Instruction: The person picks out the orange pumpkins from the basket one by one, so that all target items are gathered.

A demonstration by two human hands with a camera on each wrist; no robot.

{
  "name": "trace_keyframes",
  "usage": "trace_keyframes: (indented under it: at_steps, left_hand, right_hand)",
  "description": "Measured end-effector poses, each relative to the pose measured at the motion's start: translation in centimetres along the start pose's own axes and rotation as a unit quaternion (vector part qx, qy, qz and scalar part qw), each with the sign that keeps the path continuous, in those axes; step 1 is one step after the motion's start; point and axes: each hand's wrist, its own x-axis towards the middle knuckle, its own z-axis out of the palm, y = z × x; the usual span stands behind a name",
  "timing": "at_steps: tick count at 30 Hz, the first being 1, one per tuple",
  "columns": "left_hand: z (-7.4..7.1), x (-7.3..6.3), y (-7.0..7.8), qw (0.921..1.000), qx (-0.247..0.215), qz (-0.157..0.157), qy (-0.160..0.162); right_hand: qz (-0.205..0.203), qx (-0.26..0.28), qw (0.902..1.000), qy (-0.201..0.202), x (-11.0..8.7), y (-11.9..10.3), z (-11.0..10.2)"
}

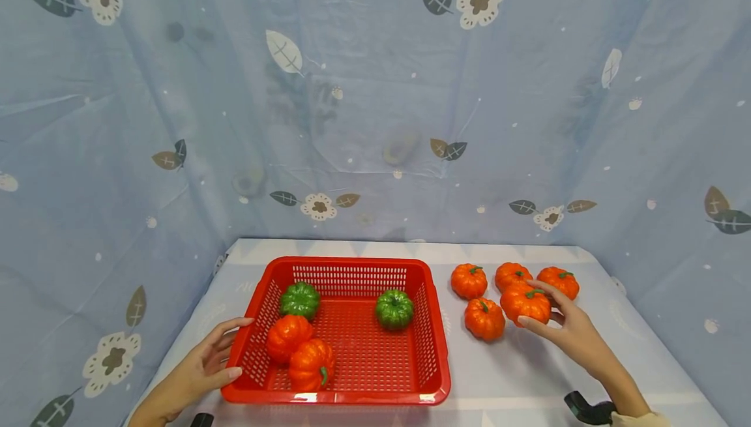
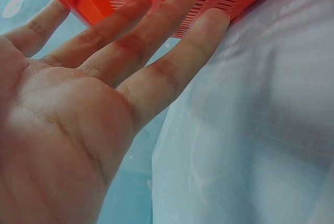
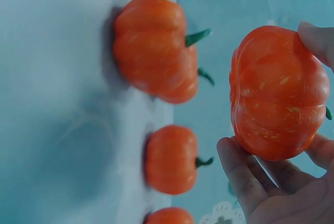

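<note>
My right hand (image 1: 566, 329) grips a small orange pumpkin (image 1: 525, 304) between thumb and fingers. In the right wrist view that pumpkin (image 3: 279, 93) is held up off the table, its green stem pointing away at the right. My left hand (image 1: 199, 368) rests at the left side of a red plastic basket (image 1: 437, 349), thumb and fingertips at its rim. Extended fingers (image 2: 162, 78) lie against the slotted wall in the left wrist view. Inside the basket are two green pumpkins, one at the left (image 1: 300, 300) and one at the right (image 1: 394, 309), plus two orange pumpkins (image 1: 311, 365) at the front left.
Several more orange pumpkins stand on the table right of the basket, among them a near one (image 1: 484, 319) and a far one (image 1: 469, 281). A white patterned cloth (image 1: 481, 381) covers the table. Blue floral curtain (image 1: 375, 120) closes off the back and both sides.
</note>
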Motion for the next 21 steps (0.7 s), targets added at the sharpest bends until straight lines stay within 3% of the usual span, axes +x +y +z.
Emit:
trace_keyframes:
  at_steps: [14,21]
  left_hand:
    - [0.1,0.1,0.0,1.0,0.002,-0.002,0.001]
    - [0.0,-0.1,0.0,0.9997,0.011,-0.009,0.018]
  right_hand:
    - [0.053,-0.001,0.9986,-0.004,0.2,3.3,0.1]
    - [0.079,-0.006,0.9968,-0.012,0.4,4.9,0.4]
